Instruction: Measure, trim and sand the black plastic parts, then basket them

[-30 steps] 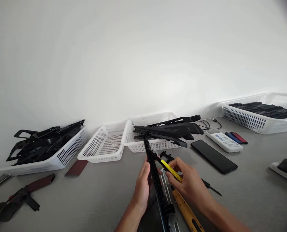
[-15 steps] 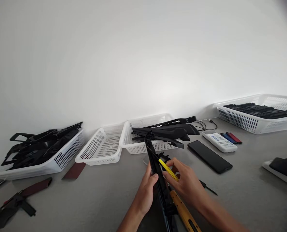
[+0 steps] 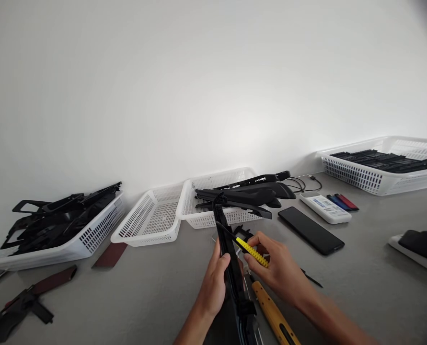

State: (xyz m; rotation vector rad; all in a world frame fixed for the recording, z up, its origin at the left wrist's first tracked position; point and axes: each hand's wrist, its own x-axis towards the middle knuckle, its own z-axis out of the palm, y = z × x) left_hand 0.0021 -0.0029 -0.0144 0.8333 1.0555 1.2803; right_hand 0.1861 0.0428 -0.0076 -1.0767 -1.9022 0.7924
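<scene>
A long black plastic part stands tilted in my left hand, whose thumb lies along its left side. My right hand is closed round a yellow ribbed handle with a thin dark tip that reaches the part's upper half. Under my right hand, a wooden-handled tool lies on the grey table. A black caliper-like tool lies partly hidden behind the part. The fingers of my left hand behind the part are mostly hidden.
White baskets stand along the wall; one bears long black parts, others at far left and right hold more. A phone, a white device, a cable and a dark red strip lie about.
The black part and my left hand have shifted slightly left. The yellow handle has moved a little right with my right hand, and its thin tip now shows more clearly against the part.
</scene>
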